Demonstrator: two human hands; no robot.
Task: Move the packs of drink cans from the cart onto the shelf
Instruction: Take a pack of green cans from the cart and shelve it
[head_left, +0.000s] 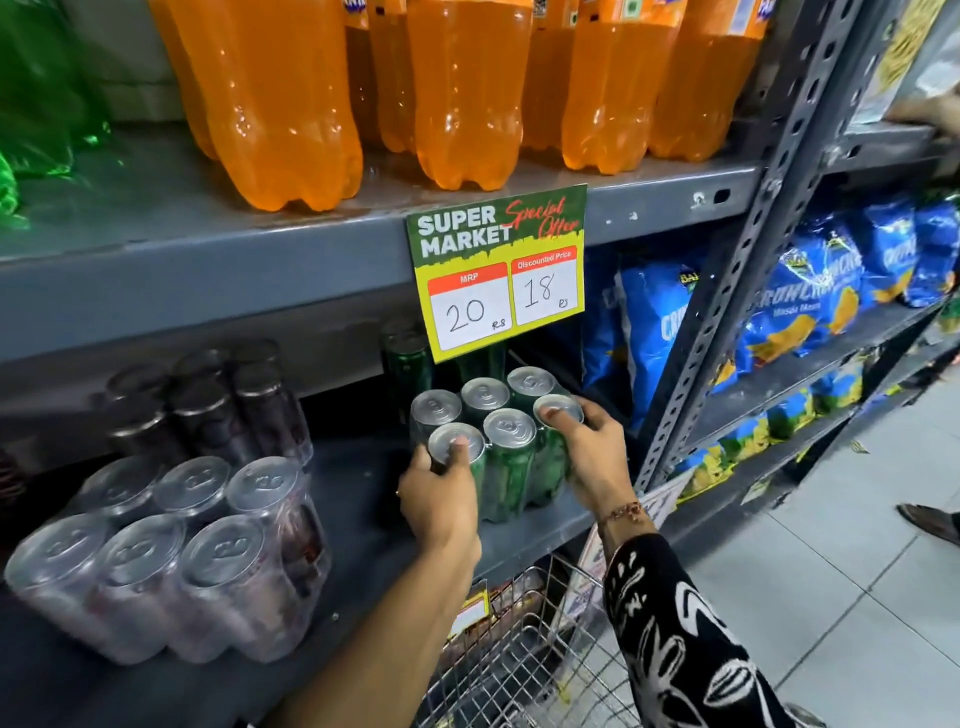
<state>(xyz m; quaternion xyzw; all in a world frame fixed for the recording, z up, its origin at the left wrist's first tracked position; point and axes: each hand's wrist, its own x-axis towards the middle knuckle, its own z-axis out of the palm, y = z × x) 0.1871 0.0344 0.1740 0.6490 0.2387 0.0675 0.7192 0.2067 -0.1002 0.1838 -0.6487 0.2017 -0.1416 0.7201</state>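
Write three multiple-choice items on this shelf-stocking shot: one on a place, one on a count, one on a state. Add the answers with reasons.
1. Where does the green six-pack stand?
A. In the wire cart
B. On the grey shelf, below the price sign
C. On the floor tiles

2. How many can tops show on that pack?
A. Four
B. Six
C. Eight

3. How is the pack held?
A. By both hands
B. By the left hand only
C. By no hand

Answers:
1. B: its base sits near the front edge of the grey shelf, under the price sign; the wire cart is lower.
2. B: two rows of three silver tops.
3. A: the left hand and the right hand grip opposite sides, fingers over the top rims.
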